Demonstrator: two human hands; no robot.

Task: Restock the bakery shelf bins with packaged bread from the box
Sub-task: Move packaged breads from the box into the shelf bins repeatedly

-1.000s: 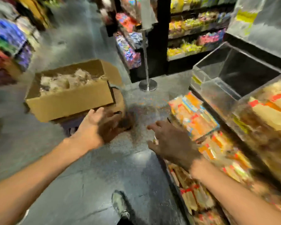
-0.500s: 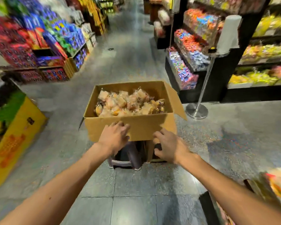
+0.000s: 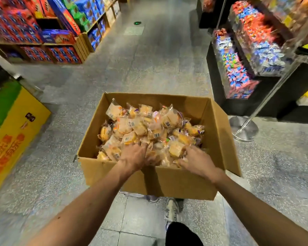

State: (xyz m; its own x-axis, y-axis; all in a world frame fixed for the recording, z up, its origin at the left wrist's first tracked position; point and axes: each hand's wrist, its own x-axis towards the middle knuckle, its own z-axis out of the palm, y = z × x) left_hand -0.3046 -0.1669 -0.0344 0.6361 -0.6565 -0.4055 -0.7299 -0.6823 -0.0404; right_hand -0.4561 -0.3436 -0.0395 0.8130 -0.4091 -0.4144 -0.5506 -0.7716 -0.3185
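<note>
Above a grey sneaker (image 3: 172, 209) on the speckled stone floor (image 3: 149, 68), a person's left hand (image 3: 133, 156) and right hand (image 3: 196, 159) reach into an open brown cardboard box (image 3: 167, 181) heaped with clear-wrapped golden bread packets (image 3: 149, 125). The left fingers are buried in the heap and the right fingers spread over it; whether either hand has hold of a packet cannot be told. Beyond stand a chrome stanchion (image 3: 245, 129) and shelves of red and blue cartons (image 3: 57, 38).

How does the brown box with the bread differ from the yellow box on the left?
The brown box is plain cardboard; the yellow box bears orange print. The brown box is open, full of bread packets; the yellow box is partly out of frame. Both are rectangular.
</note>
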